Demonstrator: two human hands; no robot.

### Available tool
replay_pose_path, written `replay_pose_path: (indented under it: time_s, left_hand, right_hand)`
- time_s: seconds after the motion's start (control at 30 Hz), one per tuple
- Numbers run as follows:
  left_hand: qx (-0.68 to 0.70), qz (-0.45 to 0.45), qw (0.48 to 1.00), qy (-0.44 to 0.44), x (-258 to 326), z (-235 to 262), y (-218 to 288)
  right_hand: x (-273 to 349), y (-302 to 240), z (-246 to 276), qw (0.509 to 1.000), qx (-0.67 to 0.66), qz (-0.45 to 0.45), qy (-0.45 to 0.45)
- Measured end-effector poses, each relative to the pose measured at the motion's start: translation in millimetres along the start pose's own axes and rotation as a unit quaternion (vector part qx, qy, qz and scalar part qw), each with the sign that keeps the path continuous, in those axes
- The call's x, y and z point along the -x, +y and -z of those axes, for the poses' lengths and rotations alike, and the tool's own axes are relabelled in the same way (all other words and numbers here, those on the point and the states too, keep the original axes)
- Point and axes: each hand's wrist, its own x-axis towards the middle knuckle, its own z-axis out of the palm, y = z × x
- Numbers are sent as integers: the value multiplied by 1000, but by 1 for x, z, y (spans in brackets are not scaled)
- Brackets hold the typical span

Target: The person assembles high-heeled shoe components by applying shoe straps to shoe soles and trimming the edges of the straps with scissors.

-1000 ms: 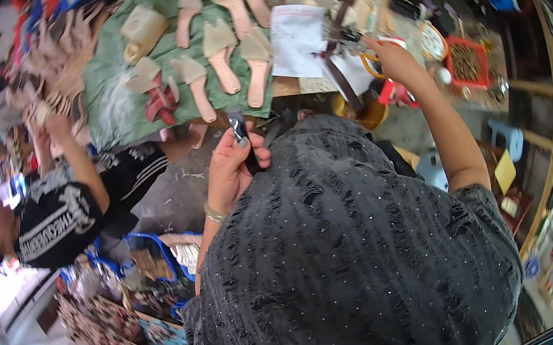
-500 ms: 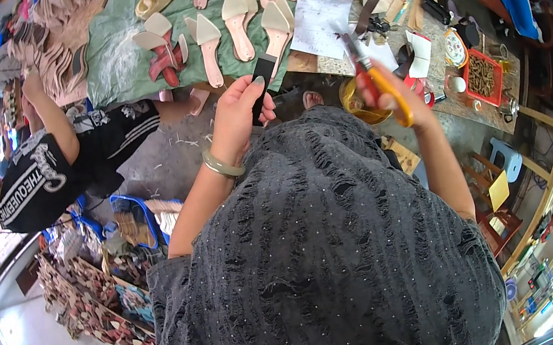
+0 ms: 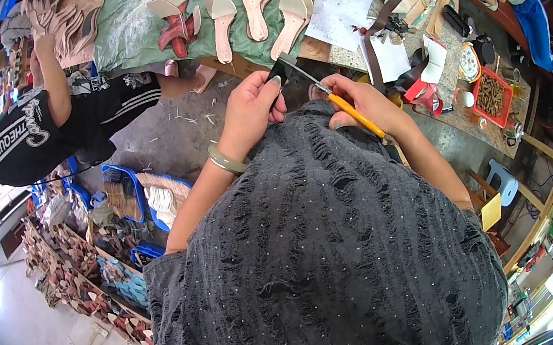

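My left hand, wearing a pale bangle on the wrist, pinches a small flat black strip between thumb and fingers. In my right hand is a yellow-handled tool with a slim metal front part. Its far end meets the upper edge of the black strip; the exact kind of tool cannot be made out. Both hands are held above my lap, just short of the table. Beyond them, pale pointed shoe pieces lie on a green cloth, and a red pair with light uppers lies among them.
On the right of the table are a written paper sheet, a red basket of small brown pieces, and a dark strap. A co-worker in black stands at left. Blue crates and heaped shoe parts are on the floor.
My right hand has brought the yellow-handled tool left and down until its metal end meets the black strip. My left hand still holds the strip, slightly farther right.
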Motion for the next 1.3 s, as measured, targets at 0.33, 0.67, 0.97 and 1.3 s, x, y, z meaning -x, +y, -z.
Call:
replay_pose_path:
  time_s: [0.33,0.67,0.97,1.3]
  left_hand:
    - [-8,52,998,-37,6,-9,-12]
    - [-18,73,995,-62,3,-7,-16]
    - [31,22,998,-46,6,11,-18]
    - [75,-41,995,60,10,57,-9]
  right_hand:
    - [19,12,-6,999,-15,-35,11]
    - [17,41,-6,989,-79,-103,74]
    - [-62,119,15,907,181,-149,351]
    - [-123,125,29,853,322,-263,315]
